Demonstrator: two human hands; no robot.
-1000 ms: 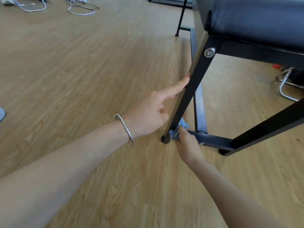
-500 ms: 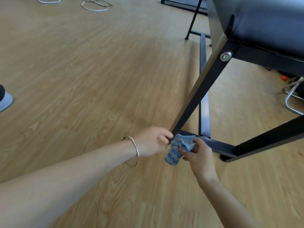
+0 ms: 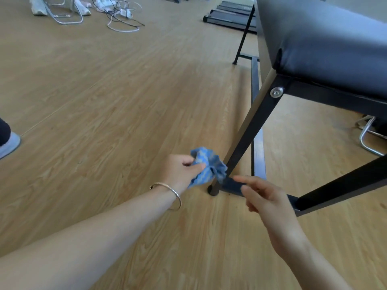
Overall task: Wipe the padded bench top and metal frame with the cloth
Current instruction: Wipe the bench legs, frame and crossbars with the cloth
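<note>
We find the cloth (image 3: 206, 166) now bunched in the grip of our left hand (image 3: 181, 170), just beside the bench leg (image 3: 251, 122), no longer in our right hand (image 3: 266, 197), which hangs open, so frame wiping looks set to continue left-handed.

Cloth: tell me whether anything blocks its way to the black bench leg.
Nothing visible does. The left hand grips the cloth right beside the bench leg, low near its foot. The right hand is open on the leg's other side, not between them.
</note>
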